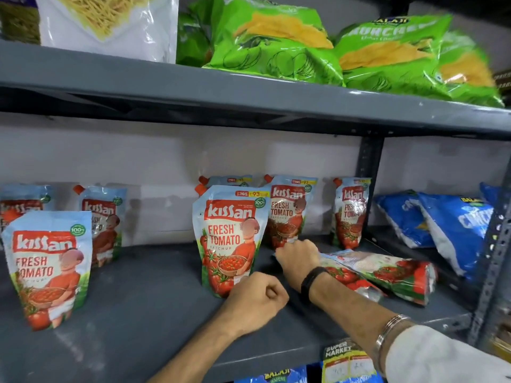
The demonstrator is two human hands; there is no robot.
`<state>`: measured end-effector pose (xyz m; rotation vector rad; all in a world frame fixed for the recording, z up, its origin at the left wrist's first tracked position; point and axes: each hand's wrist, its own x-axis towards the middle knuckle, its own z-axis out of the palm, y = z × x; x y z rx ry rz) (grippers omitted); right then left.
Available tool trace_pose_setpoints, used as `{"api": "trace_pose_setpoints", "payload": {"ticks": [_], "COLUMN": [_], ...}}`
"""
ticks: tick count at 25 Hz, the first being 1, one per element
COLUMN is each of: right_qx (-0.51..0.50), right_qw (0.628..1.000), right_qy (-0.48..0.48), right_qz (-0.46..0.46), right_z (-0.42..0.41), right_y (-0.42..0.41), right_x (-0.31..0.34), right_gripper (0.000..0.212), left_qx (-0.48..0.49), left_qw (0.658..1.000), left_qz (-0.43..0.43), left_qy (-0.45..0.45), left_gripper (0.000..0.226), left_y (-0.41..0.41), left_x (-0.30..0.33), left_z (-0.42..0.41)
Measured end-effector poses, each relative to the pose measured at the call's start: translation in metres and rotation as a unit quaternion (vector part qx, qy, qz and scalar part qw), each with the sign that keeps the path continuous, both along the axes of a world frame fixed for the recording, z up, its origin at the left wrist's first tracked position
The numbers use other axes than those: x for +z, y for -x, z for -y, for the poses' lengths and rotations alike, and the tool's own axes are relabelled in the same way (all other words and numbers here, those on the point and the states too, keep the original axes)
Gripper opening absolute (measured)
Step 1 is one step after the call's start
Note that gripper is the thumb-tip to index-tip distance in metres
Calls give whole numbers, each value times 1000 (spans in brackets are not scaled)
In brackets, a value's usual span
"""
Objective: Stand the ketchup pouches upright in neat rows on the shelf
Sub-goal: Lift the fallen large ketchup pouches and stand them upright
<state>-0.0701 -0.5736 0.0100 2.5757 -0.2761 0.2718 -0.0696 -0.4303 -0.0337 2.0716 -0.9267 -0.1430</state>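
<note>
Several ketchup pouches stand upright on the grey shelf [143, 294]: one at front left [49, 269], two behind it [102, 225], a centre one [232, 239], and others at the back [290, 211] and back right [351, 211]. Two pouches lie flat on the right [392, 272], one partly under the other. My right hand [297, 258], with a black band on the wrist, is closed on the near end of the lying pouches. My left hand [257, 297] is a closed fist at the base of the centre pouch and holds nothing that I can see.
Blue snack bags [453, 230] lean at the shelf's right end beside a perforated metal post [492, 244]. The upper shelf [249, 92] carries green chip bags [276, 42] and a white noodle bag [110, 23]. A supermarket price label [345, 357] hangs on the front edge.
</note>
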Motion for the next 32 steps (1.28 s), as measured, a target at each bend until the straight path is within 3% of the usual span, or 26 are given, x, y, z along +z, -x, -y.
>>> {"api": "trace_pose_setpoints", "payload": {"ticks": [5, 7, 11, 15, 16, 18, 21, 24, 28, 32], "right_qx": [68, 91, 150, 177, 175, 162, 147, 125, 121, 137], "right_qw": [991, 973, 886, 754, 727, 696, 685, 682, 668, 681], "right_qy": [-50, -121, -330, -509, -547, -587, -587, -571, -585, -580], "right_qz": [100, 177, 291, 375, 376, 381, 405, 439, 443, 425], "right_z": [37, 56, 94, 113, 116, 123, 131, 135, 139, 139], "right_y": [26, 38, 60, 82, 83, 79, 69, 62, 47, 36], "right_x": [28, 37, 58, 82, 83, 82, 78, 74, 62, 55], "right_gripper": [16, 14, 30, 28, 27, 25, 21, 17, 14, 17], "left_qx": [82, 111, 119, 40, 39, 94, 194, 234, 259, 292], "left_qw": [996, 991, 960, 863, 856, 891, 926, 933, 922, 912], "left_qz": [-23, -67, -204, -385, -380, -285, -107, 11, 54, 34], "left_qy": [0, 26, 150, 324, 350, 340, 305, 274, 284, 284], "left_gripper": [21, 22, 23, 27, 31, 33, 35, 34, 31, 32], "left_y": [-7, -10, -12, -3, -4, -10, -18, -16, -18, -25], "left_x": [1, -1, 2, 19, 25, 42, 62, 75, 73, 64], "left_z": [50, 68, 104, 117, 117, 117, 119, 121, 123, 122]}}
